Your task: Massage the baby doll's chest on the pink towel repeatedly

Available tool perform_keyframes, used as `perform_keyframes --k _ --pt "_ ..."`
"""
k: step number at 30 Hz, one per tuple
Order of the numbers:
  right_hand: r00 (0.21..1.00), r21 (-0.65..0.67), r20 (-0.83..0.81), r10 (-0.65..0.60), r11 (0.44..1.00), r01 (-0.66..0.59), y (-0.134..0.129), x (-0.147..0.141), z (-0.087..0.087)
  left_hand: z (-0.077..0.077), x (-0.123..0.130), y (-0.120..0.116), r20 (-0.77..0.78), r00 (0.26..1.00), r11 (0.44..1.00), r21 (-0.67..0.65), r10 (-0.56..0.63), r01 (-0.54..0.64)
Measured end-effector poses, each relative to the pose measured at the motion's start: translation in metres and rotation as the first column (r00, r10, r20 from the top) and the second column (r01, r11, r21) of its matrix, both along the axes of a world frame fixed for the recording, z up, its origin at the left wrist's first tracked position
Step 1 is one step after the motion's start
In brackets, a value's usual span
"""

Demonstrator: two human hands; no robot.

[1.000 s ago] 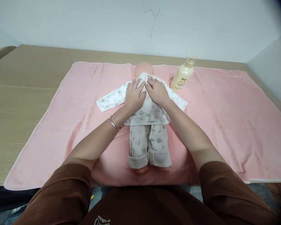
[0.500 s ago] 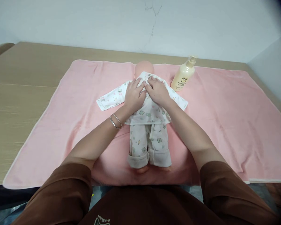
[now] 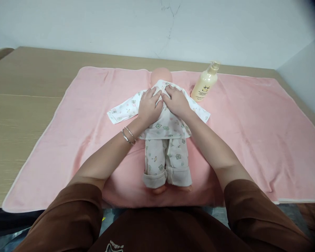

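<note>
A baby doll point(image 3: 161, 74) lies on a pink blanket, its bald head toward the wall and its feet toward me. It wears a white printed top point(image 3: 170, 129) with long sleeves spread to both sides, and matching trousers point(image 3: 178, 157) with rolled cuffs. My left hand point(image 3: 149, 106) rests flat on the upper left of the top, fingers stretched out. Beside it, my right hand point(image 3: 176, 101) lies open on the upper right of the top. The thumbs and fingertips come close together at the middle. Neither hand grasps anything. The doll's face is out of sight.
A cream-coloured pump bottle point(image 3: 204, 84) stands tilted in view on the blanket point(image 3: 252, 140), right of the doll's head. Under the blanket is a wooden table point(image 3: 23, 105). Behind it rises a white wall point(image 3: 94, 28) with a crack.
Both hands stay on the doll's back area with almost no movement. The whole view has shifted very slightly.
</note>
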State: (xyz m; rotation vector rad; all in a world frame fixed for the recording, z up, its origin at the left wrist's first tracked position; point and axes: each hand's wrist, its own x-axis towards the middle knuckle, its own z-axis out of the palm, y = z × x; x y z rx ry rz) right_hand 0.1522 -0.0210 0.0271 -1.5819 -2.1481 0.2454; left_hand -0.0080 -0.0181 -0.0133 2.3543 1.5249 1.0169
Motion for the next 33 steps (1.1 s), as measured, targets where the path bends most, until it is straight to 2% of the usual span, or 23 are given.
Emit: perform_keyframes --k 3,6,10,12,14,16,19,21,24,27,29,33 --pt "0.999 -0.105 -0.011 -0.049 0.993 0.048 -0.007 -0.002 0.008 -0.003 -0.005 0.014 0.051 0.999 0.999 -0.051 0.013 -0.010" --pt "0.999 -0.133 -0.036 -0.039 0.991 0.034 -0.009 -0.002 0.012 -0.006 -0.007 0.023 0.103 0.994 0.997 -0.071 0.034 -0.027" --pt "0.996 -0.114 -0.071 -0.053 0.992 0.044 0.004 0.006 0.005 -0.001 0.004 0.003 0.049 0.996 0.995 -0.061 0.076 -0.073" --pt "0.995 -0.119 -0.070 -0.077 0.991 0.068 0.009 0.008 0.002 0.004 0.010 -0.010 0.005 0.998 0.997 -0.052 0.057 -0.056" --pt "0.995 -0.122 -0.023 -0.096 0.988 0.093 0.007 0.005 0.000 0.009 0.012 -0.013 -0.015 1.000 0.997 -0.067 0.025 -0.025" --pt "0.995 -0.097 0.060 -0.085 0.991 0.090 -0.005 -0.004 0.001 0.009 0.008 -0.003 -0.009 1.000 0.995 -0.104 0.009 -0.010" --pt "0.989 -0.033 0.147 -0.018 0.999 0.023 -0.026 -0.018 0.004 0.004 -0.002 0.019 0.032 0.999 0.990 -0.139 0.021 -0.016" --pt "0.986 -0.020 0.165 0.027 1.000 -0.024 -0.031 -0.020 0.006 0.002 -0.003 0.023 0.057 0.998 0.992 -0.126 0.030 -0.023" --pt "0.991 -0.046 0.126 0.036 0.999 -0.030 -0.015 -0.007 0.005 0.004 0.006 0.004 0.031 0.999 0.996 -0.082 0.044 -0.042" --pt "0.998 -0.084 0.054 -0.025 0.996 0.029 0.008 0.009 0.001 0.012 0.017 -0.023 -0.040 0.999 0.998 -0.053 0.032 -0.034" --pt "0.997 -0.090 0.049 -0.058 0.994 0.062 0.012 0.011 -0.001 0.017 0.018 -0.028 -0.055 0.998 0.998 -0.057 0.005 -0.008" --pt "0.987 -0.038 0.146 -0.068 0.996 0.075 -0.016 -0.010 0.001 0.020 0.005 -0.001 -0.030 0.999 0.987 -0.156 0.019 -0.023"
